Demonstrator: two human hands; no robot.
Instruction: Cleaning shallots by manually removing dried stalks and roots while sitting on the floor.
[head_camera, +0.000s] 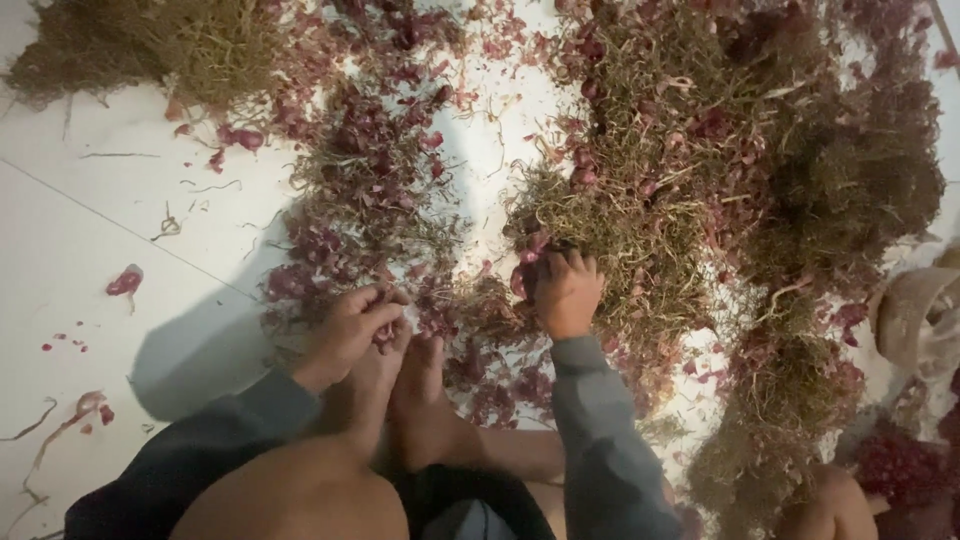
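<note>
Head view looked straight down at a white tiled floor (90, 230) covered with shallot waste. Person sat on the floor, bare feet (400, 400) together in the middle, grey sleeves on both arms.

Left hand (352, 330) was curled shut just above the toes, fingers pressed together around a small reddish piece (385, 335), probably a shallot or its peel; too dim and small to tell which. The piece sat inside the curled fingers, touching the thumb side, right over the left foot.

Right hand (567, 292) reached forward, palm down, fingers bent into the near edge of the big heap of dry roots and stalks (680, 180). Fingertips were buried among purple skins (525, 270), so whether they pinched anything I could not tell. The hand looked part closed, touching the heap.

Purple peel scraps (370, 140) lay scattered thick between the two hands and up the middle of the floor. A second clump of dry straw-like tops (150, 45) lay at the top left, well apart from both hands. A few loose peel bits (125, 282) lay on bare tile at the left. At the right edge sat a pale woven sack or basket rim (915, 310), with dark red shallots (900, 465) below it. Another bare knee or foot (835, 505) showed at the bottom right corner, near that pile.
</note>
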